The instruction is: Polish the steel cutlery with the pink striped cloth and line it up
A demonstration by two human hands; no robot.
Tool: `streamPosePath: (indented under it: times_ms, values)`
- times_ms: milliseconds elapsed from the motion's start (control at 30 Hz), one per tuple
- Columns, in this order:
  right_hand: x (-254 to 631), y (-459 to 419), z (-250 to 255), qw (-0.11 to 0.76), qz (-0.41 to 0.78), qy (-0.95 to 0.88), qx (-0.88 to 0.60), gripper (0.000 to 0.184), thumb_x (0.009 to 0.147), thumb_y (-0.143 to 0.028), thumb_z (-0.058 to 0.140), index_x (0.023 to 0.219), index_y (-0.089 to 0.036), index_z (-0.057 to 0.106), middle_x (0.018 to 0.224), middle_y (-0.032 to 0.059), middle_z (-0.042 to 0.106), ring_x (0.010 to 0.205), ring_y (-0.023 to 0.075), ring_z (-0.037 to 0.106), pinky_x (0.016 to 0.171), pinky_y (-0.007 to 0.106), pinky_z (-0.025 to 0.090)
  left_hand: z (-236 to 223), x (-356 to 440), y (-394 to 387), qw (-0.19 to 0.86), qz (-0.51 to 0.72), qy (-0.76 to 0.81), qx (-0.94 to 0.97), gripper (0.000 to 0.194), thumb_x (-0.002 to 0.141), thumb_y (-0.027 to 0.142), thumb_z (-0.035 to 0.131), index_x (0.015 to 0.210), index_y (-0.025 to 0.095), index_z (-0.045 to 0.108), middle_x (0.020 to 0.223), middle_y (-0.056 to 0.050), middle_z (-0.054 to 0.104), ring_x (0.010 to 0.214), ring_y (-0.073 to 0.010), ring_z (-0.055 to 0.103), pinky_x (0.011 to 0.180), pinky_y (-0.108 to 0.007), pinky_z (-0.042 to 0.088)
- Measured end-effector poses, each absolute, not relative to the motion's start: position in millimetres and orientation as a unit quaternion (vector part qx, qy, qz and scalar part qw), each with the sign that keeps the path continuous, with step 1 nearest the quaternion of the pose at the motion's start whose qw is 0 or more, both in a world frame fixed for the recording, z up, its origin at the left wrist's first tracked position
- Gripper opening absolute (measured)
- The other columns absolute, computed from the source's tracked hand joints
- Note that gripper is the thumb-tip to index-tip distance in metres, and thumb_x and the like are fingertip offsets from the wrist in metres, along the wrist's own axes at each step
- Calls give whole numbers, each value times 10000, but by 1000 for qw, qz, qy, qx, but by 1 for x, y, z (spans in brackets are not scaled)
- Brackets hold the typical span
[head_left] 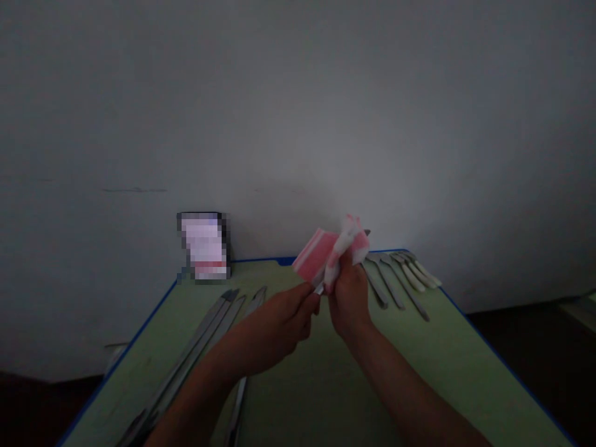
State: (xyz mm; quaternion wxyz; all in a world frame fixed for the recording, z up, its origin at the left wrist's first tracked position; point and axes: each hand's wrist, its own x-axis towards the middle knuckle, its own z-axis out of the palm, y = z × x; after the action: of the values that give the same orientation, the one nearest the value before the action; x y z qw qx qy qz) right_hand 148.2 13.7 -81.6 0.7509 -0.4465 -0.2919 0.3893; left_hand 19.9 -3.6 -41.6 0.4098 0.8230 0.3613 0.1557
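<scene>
Cloth (315, 256), crumpled and pink-striped, fills the clenched right hand (351, 295); the left hand (288, 321) pinches a slim metal utensil (319, 288).

dim, soft detail | wall (372, 124) palest near centre | lower corners near-black | screen (205, 245) bright, pixelated

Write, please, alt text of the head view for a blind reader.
A person's left grip holds a metal utensil while the right grip holds a pink-and-white cloth around it. On a green table, long metal pieces lie left, cutlery right; a pixelated screen stands behind, at left.
</scene>
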Motion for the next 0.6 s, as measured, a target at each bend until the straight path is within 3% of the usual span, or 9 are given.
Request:
streamPosePath:
  times_ms: [367,467,600]
  values:
    - [186,23,-57,795,460,-194,-344,239,759,-350,607,628,-172,517,419,-84,450,350,60,338,387,211,273,-30,11,-9,331,127,394,848,316,924,384,263,829,198,500,611,35,505,552,-113,463,518,-230,311]
    - [175,21,-57,784,505,-179,-312,151,744,-299,627,720,-164,564,502,-72,519,391,61,385,393,197,293,-33,14,-7,316,140,403,847,325,925,394,260,826,199,499,606,33,509,541,-116,458,515,-233,306]
    - [150,15,-60,761,569,-157,-267,105,767,-267,585,737,-168,590,631,-32,601,546,87,524,497,201,408,-38,17,-2,293,163,425,841,322,926,395,255,827,197,488,616,26,524,536,-122,464,528,-246,309]
